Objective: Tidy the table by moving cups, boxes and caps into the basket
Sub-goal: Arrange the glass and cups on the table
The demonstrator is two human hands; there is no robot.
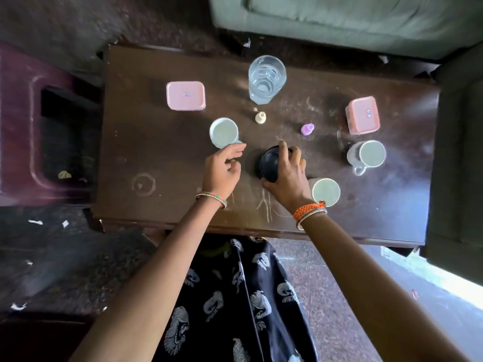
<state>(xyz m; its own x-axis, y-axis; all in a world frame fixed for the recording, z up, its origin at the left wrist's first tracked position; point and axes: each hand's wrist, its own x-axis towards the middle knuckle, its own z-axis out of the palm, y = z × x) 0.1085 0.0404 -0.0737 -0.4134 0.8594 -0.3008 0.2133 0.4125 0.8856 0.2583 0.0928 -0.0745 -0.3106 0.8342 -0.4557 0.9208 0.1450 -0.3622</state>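
1. Fingers of the left hand point(223, 167) hang loosely curled and hold nothing; they hover just beside the handle of the white cup point(224, 132), which stands up and to their left.
2. Right hand point(286, 176) wraps from above around the dark cup point(269, 163), thumb on the near side, fingertips over the far rim. That cup stands upright on the table point(156, 158), between the two hands.
3. Further right stand a pale cup point(326, 192) touching the right wrist, and a mug point(367, 155).
4. No basket is plainly identifiable; the dark bin point(60, 142) at far left may be it, so the lift would likely travel left.
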